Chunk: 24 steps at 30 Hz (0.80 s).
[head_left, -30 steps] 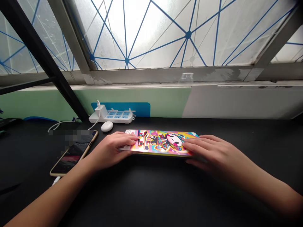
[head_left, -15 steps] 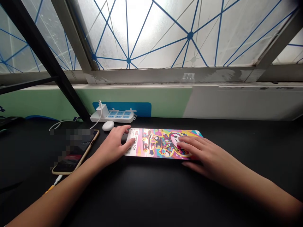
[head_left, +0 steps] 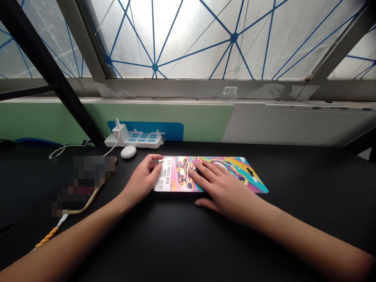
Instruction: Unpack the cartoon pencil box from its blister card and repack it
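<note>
A flat, colourful pencil box (head_left: 180, 184) lies crosswise on the black table. Its white left end reads "PENCIL BOX" above a barcode, and a cartoon skateboard figure covers the rest. My left hand (head_left: 145, 174) pinches that left end, thumb on top and index finger at the far corner; the other fingers curl beside the edge. Across the middle of the picture rests my right hand (head_left: 221, 184), fingers stretched out over the printed face. Its thumb sticks out past the near edge, and the hand hides part of the figure.
Left of my forearm is a partly blurred phone (head_left: 98, 192) with a charging cable (head_left: 48, 236). Behind it stand a white power strip (head_left: 138, 140) with a plugged-in charger (head_left: 120, 133) and a white rounded case (head_left: 128, 152). A black post (head_left: 73, 105) slants at the left.
My right hand has slid left across the pencil box, uncovering its right end. My left thumb has drawn in to the left edge. The view has shifted slightly.
</note>
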{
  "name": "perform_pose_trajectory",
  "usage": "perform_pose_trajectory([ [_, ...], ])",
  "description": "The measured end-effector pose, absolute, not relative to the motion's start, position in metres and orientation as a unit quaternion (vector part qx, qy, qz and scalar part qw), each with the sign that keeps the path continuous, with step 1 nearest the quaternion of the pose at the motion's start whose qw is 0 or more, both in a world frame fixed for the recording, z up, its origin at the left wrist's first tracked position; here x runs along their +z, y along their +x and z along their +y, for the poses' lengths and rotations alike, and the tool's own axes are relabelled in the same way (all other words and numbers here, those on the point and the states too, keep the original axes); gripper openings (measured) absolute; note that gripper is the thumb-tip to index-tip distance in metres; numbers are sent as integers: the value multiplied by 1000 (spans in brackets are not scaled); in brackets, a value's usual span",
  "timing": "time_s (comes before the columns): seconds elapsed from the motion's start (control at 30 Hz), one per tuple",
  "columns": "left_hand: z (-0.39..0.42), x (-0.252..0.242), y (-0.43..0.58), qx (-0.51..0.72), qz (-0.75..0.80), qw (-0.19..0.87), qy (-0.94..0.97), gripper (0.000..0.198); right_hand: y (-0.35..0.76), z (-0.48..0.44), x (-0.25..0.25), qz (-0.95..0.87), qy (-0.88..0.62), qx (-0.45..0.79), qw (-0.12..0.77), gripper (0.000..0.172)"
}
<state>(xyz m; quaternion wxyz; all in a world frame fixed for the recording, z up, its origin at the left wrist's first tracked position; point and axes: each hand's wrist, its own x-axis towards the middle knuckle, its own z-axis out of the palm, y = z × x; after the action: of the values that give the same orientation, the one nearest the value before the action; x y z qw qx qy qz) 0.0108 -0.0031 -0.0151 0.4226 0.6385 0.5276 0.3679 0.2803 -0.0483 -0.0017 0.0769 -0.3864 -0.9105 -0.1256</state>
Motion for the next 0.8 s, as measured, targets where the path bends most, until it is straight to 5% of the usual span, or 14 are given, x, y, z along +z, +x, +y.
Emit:
perform_pose_trajectory([
  [0.6, 10, -17, 4, 427, 478, 501, 581, 15, 230, -22, 9, -925, -378, 22, 36, 102],
  [0.8, 13, -16, 3, 421, 493, 488, 584, 11, 291, -25, -1, -915, -399, 34, 42, 92],
])
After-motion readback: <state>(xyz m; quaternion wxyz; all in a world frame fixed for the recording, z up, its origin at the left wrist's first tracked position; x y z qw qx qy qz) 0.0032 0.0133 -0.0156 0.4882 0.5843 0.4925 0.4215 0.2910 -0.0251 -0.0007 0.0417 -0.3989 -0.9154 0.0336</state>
